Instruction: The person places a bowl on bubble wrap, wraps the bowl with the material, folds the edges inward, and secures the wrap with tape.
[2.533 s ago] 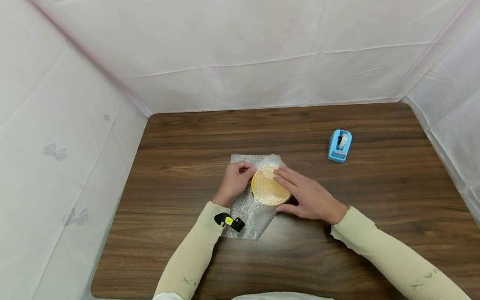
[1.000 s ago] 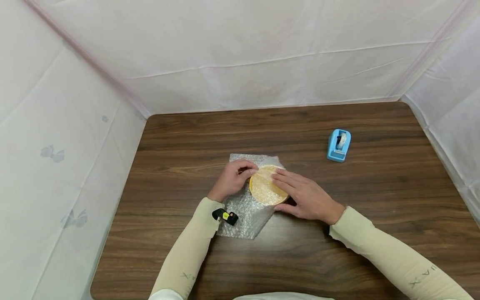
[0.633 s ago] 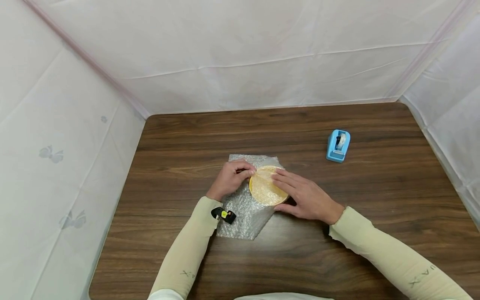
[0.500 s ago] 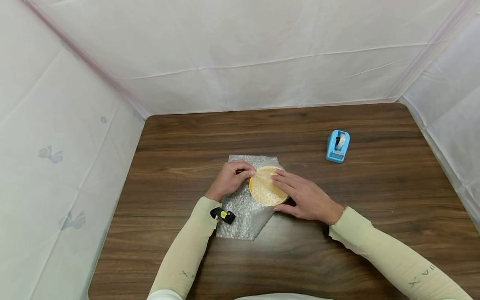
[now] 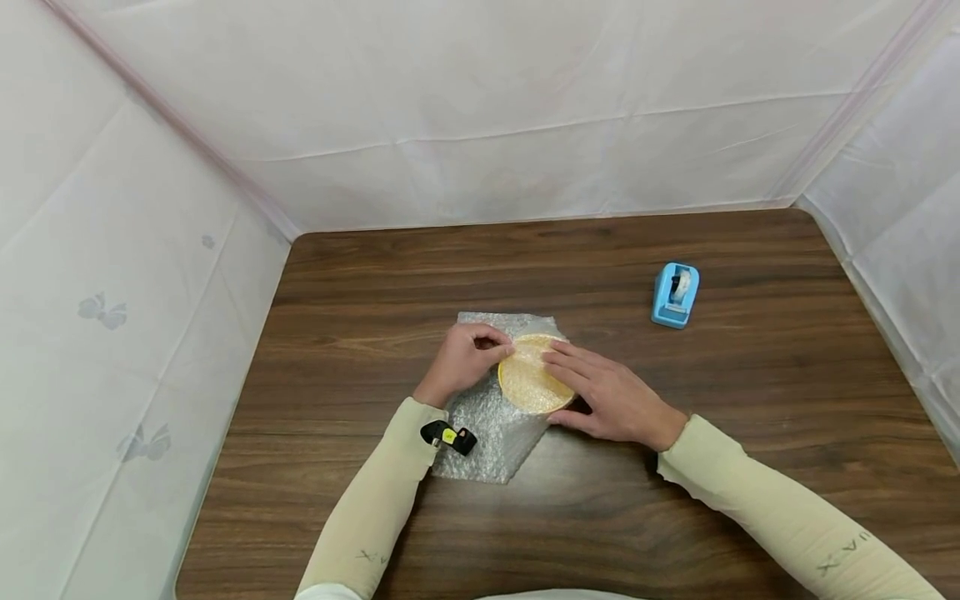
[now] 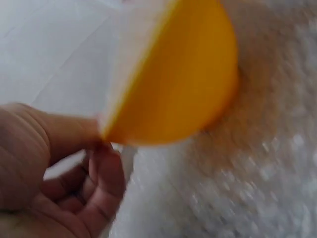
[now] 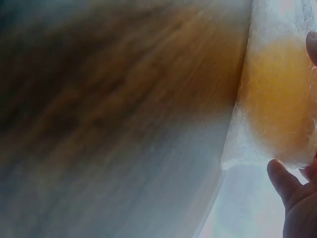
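A round yellow bowl (image 5: 531,387) lies on a sheet of bubble wrap (image 5: 487,429) at the middle of the brown table (image 5: 675,467), with a flap of wrap folded over its top. My left hand (image 5: 467,357) pinches the wrap's edge at the bowl's left rim. My right hand (image 5: 603,392) lies flat with straight fingers, pressing the flap down on the bowl. In the left wrist view the yellow bowl (image 6: 183,84) fills the upper middle, with curled fingers (image 6: 106,173) below it. The right wrist view shows the wrapped bowl (image 7: 280,109) and a thumb (image 7: 282,181), blurred.
A blue tape dispenser (image 5: 676,294) stands at the table's right rear. White plastic sheeting (image 5: 480,117) walls in the table on the left, rear and right. A small black and yellow device (image 5: 448,437) sits on my left wrist.
The bowl and both hands have shifted slightly left since 2.5 s ago; over the last second almost nothing has moved.
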Demonstrator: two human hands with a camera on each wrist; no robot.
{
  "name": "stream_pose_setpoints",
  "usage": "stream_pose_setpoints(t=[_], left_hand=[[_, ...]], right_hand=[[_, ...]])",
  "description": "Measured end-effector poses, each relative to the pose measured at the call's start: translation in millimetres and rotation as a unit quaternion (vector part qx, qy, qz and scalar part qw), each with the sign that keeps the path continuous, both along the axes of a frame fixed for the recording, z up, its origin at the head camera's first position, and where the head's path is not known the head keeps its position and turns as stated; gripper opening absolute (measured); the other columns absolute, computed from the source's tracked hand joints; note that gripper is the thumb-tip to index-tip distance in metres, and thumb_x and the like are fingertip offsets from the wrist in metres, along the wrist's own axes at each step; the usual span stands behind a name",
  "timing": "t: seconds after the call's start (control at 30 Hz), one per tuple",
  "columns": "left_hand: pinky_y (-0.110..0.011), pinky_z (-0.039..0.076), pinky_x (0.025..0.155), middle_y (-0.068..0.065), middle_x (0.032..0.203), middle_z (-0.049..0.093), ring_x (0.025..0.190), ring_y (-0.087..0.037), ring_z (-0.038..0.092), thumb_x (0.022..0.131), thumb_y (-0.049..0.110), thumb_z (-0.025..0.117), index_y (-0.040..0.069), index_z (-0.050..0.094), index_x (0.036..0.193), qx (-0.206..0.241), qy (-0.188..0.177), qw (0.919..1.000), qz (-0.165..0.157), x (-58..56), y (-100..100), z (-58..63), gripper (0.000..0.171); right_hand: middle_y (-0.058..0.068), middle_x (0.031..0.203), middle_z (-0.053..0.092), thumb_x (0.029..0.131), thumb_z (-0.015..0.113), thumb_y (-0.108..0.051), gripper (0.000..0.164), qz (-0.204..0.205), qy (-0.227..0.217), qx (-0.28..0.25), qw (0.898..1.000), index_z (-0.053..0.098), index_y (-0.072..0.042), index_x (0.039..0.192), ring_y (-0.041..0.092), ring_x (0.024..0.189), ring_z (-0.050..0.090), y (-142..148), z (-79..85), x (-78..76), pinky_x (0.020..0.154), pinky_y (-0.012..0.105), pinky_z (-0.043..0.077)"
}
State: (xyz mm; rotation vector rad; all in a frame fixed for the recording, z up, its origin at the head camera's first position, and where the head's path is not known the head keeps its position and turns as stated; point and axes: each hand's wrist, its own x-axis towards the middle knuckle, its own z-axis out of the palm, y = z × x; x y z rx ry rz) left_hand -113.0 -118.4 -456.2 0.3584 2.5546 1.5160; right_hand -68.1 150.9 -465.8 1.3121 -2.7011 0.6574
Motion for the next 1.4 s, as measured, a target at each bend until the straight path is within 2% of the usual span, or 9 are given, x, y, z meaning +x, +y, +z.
stream_pose_setpoints(t=[0.17,0.43,0.67,0.93,1.03,1.13,1.23,1.33,1.4], left_hand=[[-0.022,0.055,0.071,-0.016,0.097,0.078,0.080,-0.012,0.069,0.091,0.005,0.078,0.001,0.080,0.099,0.014,-0.053,0.9977,0.039,2.7,2,5.8,0.009],[-0.023,0.051,0.067,-0.014,0.093,0.079,0.074,-0.008,0.065,0.088,0.006,0.080,0.004,0.082,0.092,0.017,-0.051,0.9958,0.075,4.7,6,6.8,0.005],[-0.022,0.052,0.069,-0.014,0.094,0.079,0.075,-0.007,0.065,0.089,0.006,0.079,0.004,0.082,0.092,0.032,-0.055,0.9947,0.080,5.4,9,5.0,0.004],[-0.023,0.052,0.069,-0.014,0.095,0.079,0.076,-0.009,0.065,0.092,0.009,0.076,0.003,0.081,0.095,0.047,-0.073,0.9932,0.077,6.6,9,7.0,0.009],[-0.027,0.053,0.068,-0.015,0.094,0.076,0.076,-0.016,0.067,0.096,0.015,0.072,0.002,0.080,0.101,0.077,-0.094,0.9882,0.094,6.7,8,8.4,0.016],[-0.029,0.053,0.067,-0.014,0.096,0.074,0.079,-0.021,0.066,0.099,0.021,0.068,0.002,0.079,0.106,0.090,-0.099,0.9823,0.131,5.0,3,11.5,0.023],[-0.030,0.052,0.068,-0.013,0.101,0.074,0.084,-0.023,0.065,0.100,0.025,0.066,0.005,0.078,0.108,0.047,-0.084,0.9779,0.186,2.8,-8,16.3,0.025],[-0.036,0.053,0.074,-0.013,0.109,0.074,0.092,-0.026,0.065,0.100,0.027,0.064,0.005,0.076,0.111,-0.045,-0.075,0.9676,0.237,-0.3,-25,18.5,0.027],[-0.043,0.054,0.082,-0.016,0.117,0.072,0.099,-0.030,0.065,0.101,0.029,0.062,0.003,0.071,0.122,-0.104,-0.087,0.9587,0.251,-3.1,-36,18.3,0.035]], right_hand=[[0.011,0.162,0.048,0.092,0.078,-0.046,0.075,-0.009,-0.007,-0.006,1.000,0.054,-0.006,0.150,0.031,0.154,0.041,1,1.8,1.0,0.115,0.049,0.047],[0.020,0.150,0.059,0.080,0.088,-0.046,0.082,-0.085,0.080,-0.041,0.992,0.062,0.001,0.140,0.034,0.130,0.066,14,0.6,7.5,0.095,0.048,0.060],[0.020,0.143,0.065,0.079,0.088,-0.047,0.078,-0.084,0.116,-0.040,0.989,0.066,0.001,0.136,0.034,0.123,0.070,17,-4.4,9.3,0.089,0.046,0.062],[0.019,0.140,0.067,0.081,0.087,-0.048,0.075,-0.084,0.115,-0.023,0.989,0.068,0.001,0.134,0.033,0.124,0.070,16,-2.0,10.4,0.090,0.046,0.062],[0.020,0.140,0.067,0.080,0.088,-0.047,0.075,-0.084,0.113,-0.019,0.990,0.068,0.001,0.134,0.034,0.125,0.069,16,-0.6,11.1,0.091,0.047,0.061],[0.020,0.140,0.067,0.080,0.088,-0.046,0.075,-0.086,0.112,-0.018,0.990,0.068,0.001,0.134,0.034,0.126,0.069,16,0.2,11.6,0.092,0.048,0.061],[0.020,0.139,0.068,0.080,0.088,-0.045,0.074,-0.088,0.112,-0.021,0.990,0.068,0.002,0.133,0.034,0.126,0.068,16,0.3,12.0,0.092,0.048,0.061],[0.020,0.139,0.068,0.080,0.088,-0.045,0.074,-0.086,0.113,-0.022,0.990,0.068,0.001,0.133,0.034,0.126,0.068,15,0.6,12.0,0.092,0.047,0.061],[0.020,0.139,0.068,0.079,0.089,-0.045,0.073,-0.086,0.114,-0.021,0.990,0.068,0.001,0.133,0.033,0.126,0.068,16,1.1,11.9,0.092,0.047,0.061]])
